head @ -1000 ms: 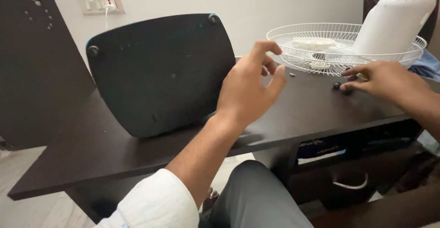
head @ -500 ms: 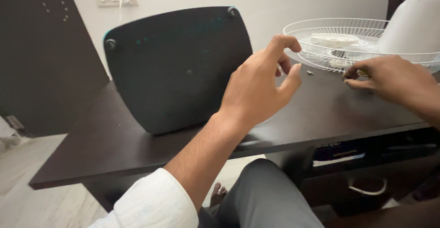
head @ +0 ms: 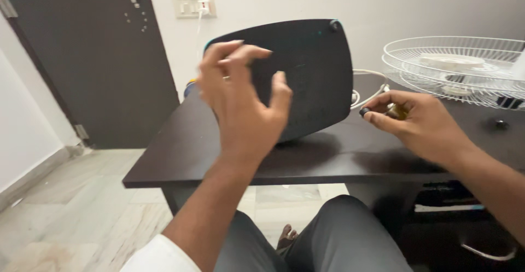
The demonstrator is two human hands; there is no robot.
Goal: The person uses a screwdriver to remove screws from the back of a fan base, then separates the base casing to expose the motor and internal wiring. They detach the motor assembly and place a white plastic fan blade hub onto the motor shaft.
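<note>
My left hand [head: 240,102] is raised over the near edge of the dark desk [head: 180,157], fingers spread and empty, in front of a black rounded panel [head: 317,69] that stands tilted against the wall. My right hand [head: 424,124] hovers just above the desk to the panel's right. Its fingertips pinch a small black knob [head: 365,111], and a small yellowish piece [head: 396,110] shows between the fingers. A white wire fan grille [head: 454,69] lies on the desk behind my right hand.
A second small black knob [head: 499,123] lies on the desk at the right. A white cable [head: 372,94] curls beside the panel. A dark door [head: 93,59] and a wall switch plate [head: 192,0] are at the back left. Drawers with a handle [head: 486,253] sit under the desk.
The view has swung left. My left hand moved left from near the grille to in front of the panel. My right hand lifted from beside the grille, now pinching the small black knob.
</note>
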